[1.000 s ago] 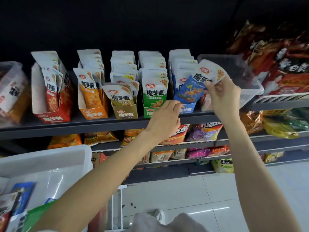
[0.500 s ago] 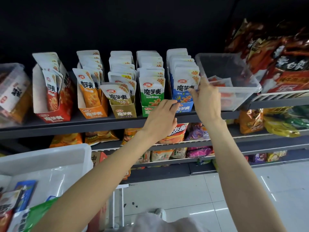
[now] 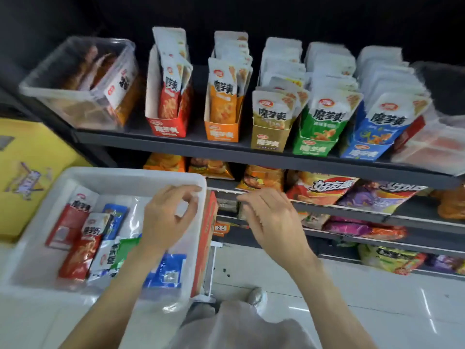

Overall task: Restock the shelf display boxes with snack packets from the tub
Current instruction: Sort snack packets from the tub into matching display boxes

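Clear plastic bin (image 3: 75, 79) of brown-and-white packets, far left of the top dark shelf (image 3: 176, 143). Orange and purple crisp bags (image 3: 319, 187) on the lower wire racks, with an orange price tag (image 3: 220, 227). Yellow printed carton (image 3: 27, 172) at left; glossy white tiled floor (image 3: 377, 298) below.

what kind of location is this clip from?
Most likely a small shop's snack aisle: tiered shelves hold colour-coded display boxes such as the green display box, bagged chips sit below, and a price tag hangs on a shelf edge.
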A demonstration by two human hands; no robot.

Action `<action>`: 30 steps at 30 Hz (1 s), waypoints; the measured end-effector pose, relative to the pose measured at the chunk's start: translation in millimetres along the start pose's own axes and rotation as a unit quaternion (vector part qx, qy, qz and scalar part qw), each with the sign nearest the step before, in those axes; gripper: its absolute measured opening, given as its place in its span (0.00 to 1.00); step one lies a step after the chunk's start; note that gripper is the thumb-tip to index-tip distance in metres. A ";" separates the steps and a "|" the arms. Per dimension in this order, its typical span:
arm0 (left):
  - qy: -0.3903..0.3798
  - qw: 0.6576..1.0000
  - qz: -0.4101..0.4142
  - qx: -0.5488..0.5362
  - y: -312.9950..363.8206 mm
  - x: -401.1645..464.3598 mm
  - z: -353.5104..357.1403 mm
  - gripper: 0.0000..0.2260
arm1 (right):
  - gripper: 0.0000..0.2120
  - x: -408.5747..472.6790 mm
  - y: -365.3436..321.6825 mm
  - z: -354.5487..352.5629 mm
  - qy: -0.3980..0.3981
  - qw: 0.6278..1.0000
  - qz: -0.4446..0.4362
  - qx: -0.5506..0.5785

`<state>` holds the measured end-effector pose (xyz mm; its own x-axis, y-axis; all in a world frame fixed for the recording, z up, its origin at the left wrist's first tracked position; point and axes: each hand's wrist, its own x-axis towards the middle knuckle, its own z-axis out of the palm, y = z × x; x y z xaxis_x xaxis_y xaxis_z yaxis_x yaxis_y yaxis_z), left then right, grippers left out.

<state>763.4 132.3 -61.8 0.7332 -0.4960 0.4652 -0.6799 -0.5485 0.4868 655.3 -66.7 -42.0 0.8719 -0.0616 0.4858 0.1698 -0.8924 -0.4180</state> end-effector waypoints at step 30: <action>-0.352 0.905 -0.196 0.139 -218.8 -25.2 -38.6 0.18 | 0.17 56.0 -116.9 229.7 -0.480 0.876 0.044 -0.026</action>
<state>893.1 290.8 -151.5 0.8104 -0.4797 -0.3364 -0.4087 -0.8742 0.2622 789.7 136.8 -142.3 0.8689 0.2499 -0.4273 0.0825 -0.9242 -0.3729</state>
